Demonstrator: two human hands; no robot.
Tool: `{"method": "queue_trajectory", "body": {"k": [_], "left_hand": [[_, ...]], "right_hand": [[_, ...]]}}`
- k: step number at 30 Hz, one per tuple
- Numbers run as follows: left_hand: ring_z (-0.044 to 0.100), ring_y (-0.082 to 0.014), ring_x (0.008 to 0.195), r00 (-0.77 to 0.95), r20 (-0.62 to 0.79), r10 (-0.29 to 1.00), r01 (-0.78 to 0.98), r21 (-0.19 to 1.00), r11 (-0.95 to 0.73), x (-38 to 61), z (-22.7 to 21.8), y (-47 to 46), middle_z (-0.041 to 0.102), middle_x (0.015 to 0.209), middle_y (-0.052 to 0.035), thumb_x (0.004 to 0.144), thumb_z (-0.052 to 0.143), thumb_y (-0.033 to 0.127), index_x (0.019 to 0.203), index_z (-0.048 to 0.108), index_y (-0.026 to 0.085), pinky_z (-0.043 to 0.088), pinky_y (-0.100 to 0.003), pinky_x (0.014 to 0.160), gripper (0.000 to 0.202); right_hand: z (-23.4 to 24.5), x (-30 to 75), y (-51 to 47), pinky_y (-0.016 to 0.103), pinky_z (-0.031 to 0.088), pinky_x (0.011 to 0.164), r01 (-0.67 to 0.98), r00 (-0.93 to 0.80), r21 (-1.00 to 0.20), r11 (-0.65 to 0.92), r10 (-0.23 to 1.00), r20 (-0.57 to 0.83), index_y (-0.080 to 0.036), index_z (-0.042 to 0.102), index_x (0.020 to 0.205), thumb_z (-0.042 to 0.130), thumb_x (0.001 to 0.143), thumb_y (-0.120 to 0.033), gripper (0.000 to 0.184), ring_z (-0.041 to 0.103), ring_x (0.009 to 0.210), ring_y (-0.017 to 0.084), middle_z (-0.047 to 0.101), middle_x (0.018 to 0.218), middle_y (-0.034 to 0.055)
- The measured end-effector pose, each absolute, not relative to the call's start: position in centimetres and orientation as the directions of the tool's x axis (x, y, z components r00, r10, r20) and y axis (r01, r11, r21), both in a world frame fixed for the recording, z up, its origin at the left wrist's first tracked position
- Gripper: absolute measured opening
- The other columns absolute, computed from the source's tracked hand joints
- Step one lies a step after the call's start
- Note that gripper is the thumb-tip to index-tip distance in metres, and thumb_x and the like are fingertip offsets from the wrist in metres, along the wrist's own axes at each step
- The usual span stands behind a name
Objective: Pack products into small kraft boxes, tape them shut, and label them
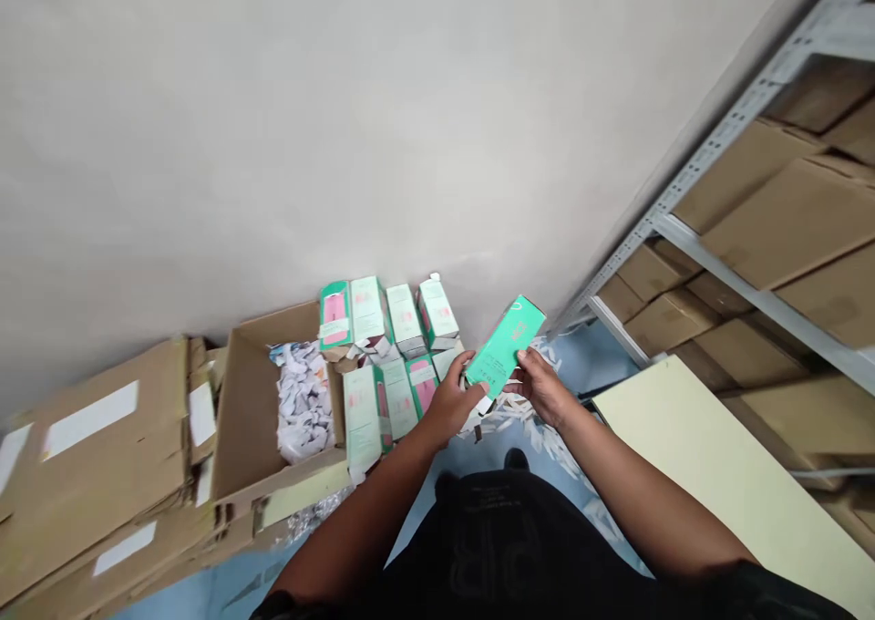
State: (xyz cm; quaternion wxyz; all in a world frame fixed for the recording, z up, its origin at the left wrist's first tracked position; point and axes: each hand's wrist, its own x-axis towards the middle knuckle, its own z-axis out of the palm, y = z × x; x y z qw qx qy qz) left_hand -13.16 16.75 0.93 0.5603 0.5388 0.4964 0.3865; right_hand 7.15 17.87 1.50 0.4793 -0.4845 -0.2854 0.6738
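Observation:
Both my hands hold one green product box (507, 342) in front of me, tilted up to the right. My left hand (453, 401) grips its lower left end with fingers curled. My right hand (543, 385) pinches its right edge. Below and to the left, several green and white boxes (383, 346) with pink pictures stand in rows on the floor against the wall.
An open cardboard carton (250, 401) with crumpled white paper (304, 401) sits to the left, beside flattened cartons (96, 474). A metal shelf rack (717, 146) loaded with brown boxes stands on the right. A pale yellow board (717, 465) lies below it. Paper scraps (519, 410) litter the blue floor.

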Motion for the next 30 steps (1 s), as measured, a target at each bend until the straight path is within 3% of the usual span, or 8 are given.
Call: {"method": "queue_trajectory", "body": {"k": [7,12,17,20,22,25,27,30], "left_hand": [[0.053,-0.0299,0.135,0.471,-0.157,0.868,0.194,0.978,0.072,-3.7,-1.8,15.5,0.055,0.148,-0.0110,0.080,0.076,0.039,0.151,0.045,0.022,0.039,-0.043,0.116,0.079],[0.059,-0.0291,0.127,0.681,-0.292,0.671,0.075,0.940,0.332,5.4,-4.1,14.2,0.051,0.151,-0.0138,0.070,0.085,0.033,0.156,0.035,0.023,0.048,-0.042,0.107,0.100],[0.060,-0.0294,0.126,0.754,-0.347,0.558,0.070,0.887,0.457,17.1,-7.0,12.1,0.050,0.152,-0.0136,0.063,0.082,0.022,0.149,0.043,0.024,0.052,-0.041,0.101,0.094],[0.058,-0.0311,0.129,0.756,-0.394,0.522,0.132,0.874,0.469,24.4,-9.6,10.7,0.047,0.154,-0.0146,0.064,0.077,0.021,0.147,0.045,0.024,0.053,-0.043,0.101,0.088],[0.051,-0.0334,0.137,0.726,-0.442,0.526,0.231,0.878,0.420,28.7,-11.2,10.0,0.043,0.157,-0.0155,0.064,0.076,0.019,0.145,0.046,0.024,0.050,-0.045,0.104,0.087],[0.042,-0.0360,0.145,0.650,-0.475,0.593,0.447,0.870,0.206,33.3,-12.2,9.3,0.042,0.156,-0.0177,0.067,0.076,0.018,0.142,0.048,0.021,0.047,-0.050,0.109,0.080],[0.046,-0.0350,0.141,0.670,-0.387,0.633,0.503,0.864,-0.005,35.3,-11.5,9.1,0.046,0.151,-0.0178,0.074,0.074,0.023,0.140,0.051,0.020,0.048,-0.051,0.108,0.070],[0.055,-0.0287,0.131,0.778,-0.168,0.605,0.392,0.883,-0.259,37.8,-8.9,9.2,0.048,0.146,-0.0152,0.087,0.067,0.032,0.142,0.049,0.022,0.055,-0.045,0.099,0.059]], "right_hand": [[-1.4,15.4,12.1,0.039,0.061,0.075,-0.518,0.209,-0.804,-0.292,0.868,-0.451,-0.024,0.063,0.111,0.082,0.075,-0.052,0.050,0.074,0.089,0.025,0.078,0.103,0.0041],[-2.8,24.1,7.0,0.040,0.060,0.078,-0.495,0.368,-0.854,-0.162,0.851,-0.375,-0.025,0.064,0.107,0.086,0.072,-0.048,0.048,0.074,0.092,0.027,0.078,0.108,0.0045],[-5.2,34.4,2.3,0.039,0.059,0.076,-0.471,0.491,-0.876,-0.106,0.793,-0.360,-0.025,0.060,0.110,0.086,0.070,-0.044,0.052,0.072,0.091,0.027,0.077,0.107,0.0045],[-7.6,40.5,-0.2,0.040,0.058,0.079,-0.360,0.623,-0.929,-0.085,0.720,-0.307,-0.024,0.057,0.112,0.084,0.069,-0.044,0.054,0.071,0.091,0.026,0.076,0.104,0.0047],[-9.3,44.2,-1.8,0.040,0.058,0.082,-0.226,0.703,-0.969,-0.104,0.671,-0.236,-0.023,0.054,0.113,0.082,0.069,-0.044,0.056,0.071,0.091,0.025,0.075,0.103,0.0043],[-11.7,48.6,-3.6,0.041,0.057,0.079,0.007,0.773,-0.954,-0.299,0.606,-0.185,-0.023,0.051,0.116,0.082,0.065,-0.044,0.064,0.070,0.086,0.026,0.073,0.099,0.0044],[-13.1,50.5,-4.2,0.042,0.056,0.076,0.161,0.819,-0.880,-0.448,0.558,-0.134,-0.022,0.049,0.116,0.082,0.064,-0.045,0.065,0.069,0.085,0.028,0.071,0.099,0.0069],[-15.4,51.6,-4.0,0.043,0.055,0.077,0.318,0.862,-0.784,-0.534,0.508,0.005,-0.021,0.048,0.115,0.077,0.068,-0.048,0.062,0.067,0.092,0.031,0.068,0.104,0.0115]]}}
